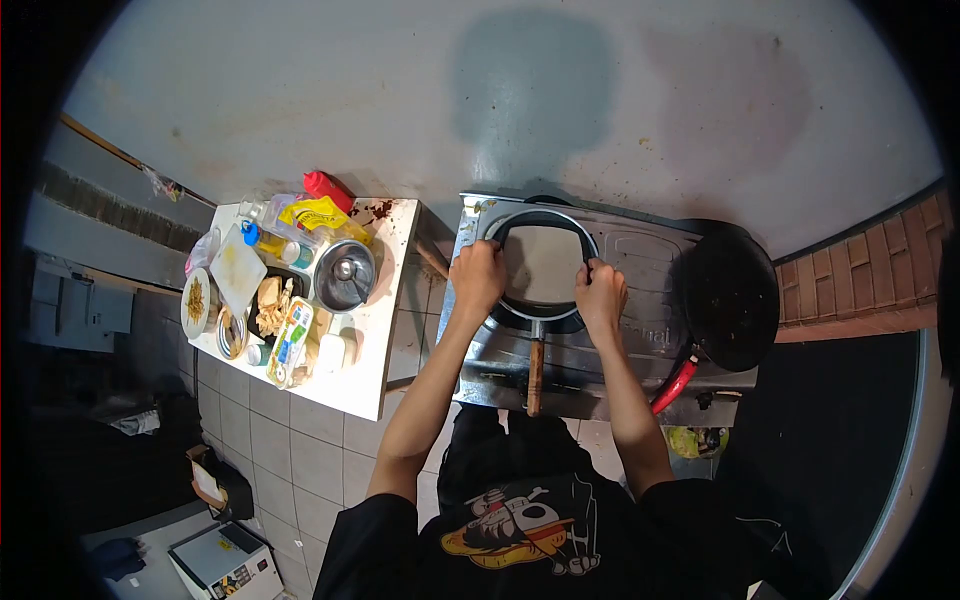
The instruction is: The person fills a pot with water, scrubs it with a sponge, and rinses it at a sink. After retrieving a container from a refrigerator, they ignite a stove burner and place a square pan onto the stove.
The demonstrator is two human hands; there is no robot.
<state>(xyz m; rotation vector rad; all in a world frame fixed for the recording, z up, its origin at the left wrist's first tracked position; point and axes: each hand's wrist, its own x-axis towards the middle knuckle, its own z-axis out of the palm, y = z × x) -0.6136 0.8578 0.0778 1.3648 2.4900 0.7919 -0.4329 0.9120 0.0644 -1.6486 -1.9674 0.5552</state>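
Observation:
A squarish, black-rimmed piece with a flat, pale beige surface [543, 262] lies over the round pan [516, 219] on the left side of the stove. My left hand [478, 277] is closed at its left edge. On the opposite side, my right hand [602, 292] pinches the dark rim with thumb and fingers. The pan's wooden handle [536, 375] points toward me between my forearms. What kind of thing the black-rimmed piece is I cannot tell.
Right on the metal stove [640, 270] sits a large black frying pan [730, 300] with a red handle [676, 385]. A white table [360, 380] to the left carries a steel bowl [345, 275], a cutting board [238, 270], a red bottle [328, 190] and food containers.

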